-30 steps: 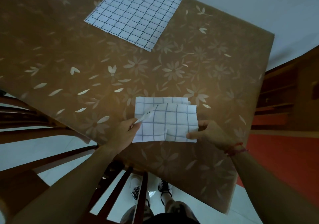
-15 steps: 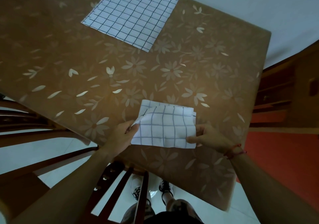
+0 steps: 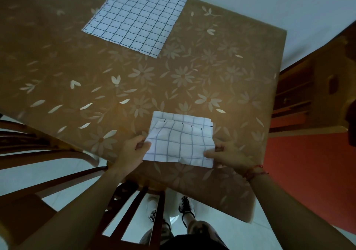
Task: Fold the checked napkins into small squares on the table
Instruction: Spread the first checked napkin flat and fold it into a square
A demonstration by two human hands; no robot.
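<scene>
left hand [image 3: 133,150] pinches left edge of half-folded white blue-checked cloth napkin [image 3: 181,142] | right hand [image 3: 229,153] pinches right edge | near edge of brown floral-patterned table [image 3: 192,80]

Dim room, pale tiled floor [image 3: 221,230], wooden chair [image 3: 134,207]

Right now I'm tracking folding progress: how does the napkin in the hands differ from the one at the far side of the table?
The near napkin is folded into layers, rumpled and smaller; the far napkin lies open, flat and larger. The left hand and right hand pinch the near napkin's side edges; nothing touches the far napkin. Both are white with dark checks and lie on the table.
</scene>
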